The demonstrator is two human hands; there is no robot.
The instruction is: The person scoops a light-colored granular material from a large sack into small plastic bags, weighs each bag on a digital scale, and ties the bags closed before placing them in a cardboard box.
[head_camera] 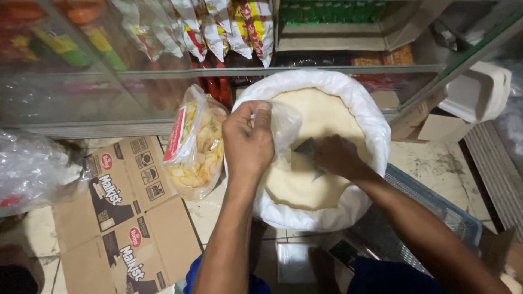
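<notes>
A big white sack (366, 111) stands open on the floor, full of pale flour-like powder (321, 117). Over its left rim my left hand (248, 142) pinches the mouth of a small clear plastic bag (284, 124) and holds it open above the powder. My right hand (336, 155) is down in the sack, gripping a dark scoop (306, 148) whose tip points toward the small bag. The scoop's bowl is mostly hidden by the hand and the bag.
A clear bag of pale chips (196, 147) leans against the sack's left side. Flattened cardboard (122, 218) lies on the tiled floor at left. A glass display case (98, 65) with hanging snack packets stands behind. A blue mesh crate (436, 209) sits at right.
</notes>
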